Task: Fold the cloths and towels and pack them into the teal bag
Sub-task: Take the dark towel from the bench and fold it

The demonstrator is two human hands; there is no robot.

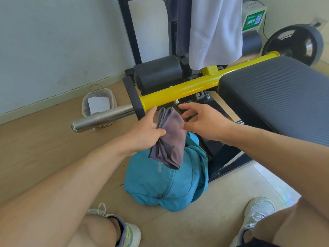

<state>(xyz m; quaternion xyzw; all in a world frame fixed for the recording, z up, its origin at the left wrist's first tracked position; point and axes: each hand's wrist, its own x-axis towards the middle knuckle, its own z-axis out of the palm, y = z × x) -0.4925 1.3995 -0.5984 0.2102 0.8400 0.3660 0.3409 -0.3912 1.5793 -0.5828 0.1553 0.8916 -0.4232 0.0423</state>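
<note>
Taking the teal bag (165, 184) on the floor as our landmark, we start far to its upper left, where a small lined basket (99, 104) with a white sheet inside stands by the wall. A steel bar end (101, 118) passes in front of it and joins a yellow tube (204, 82) that runs up and to the right, well above the bag.

Just above the bag's upper left edge we see the left hand (147, 129), thumb and fingers pinching a folded purple-grey cloth (170, 138). The cloth hangs in several layers, faded and a little mottled, with a dark edge along its lower side; its lower corner overlaps the top of the bag in our view.

The bag itself is soft and slumped, with a zip running down its front and small white lettering near the top that we cannot read clearly.

Right of the cloth, the right hand (201, 122) hovers with fingers spread wide, holding nothing.

Far above the bag a white towel (215, 31) hangs from a dark frame beside a dark cloth (179, 24). To the upper right lie a ribbed black bench pad (277, 97), a weight plate (295, 43) and a white box (254, 16) bearing a green label with a QR code.
</note>
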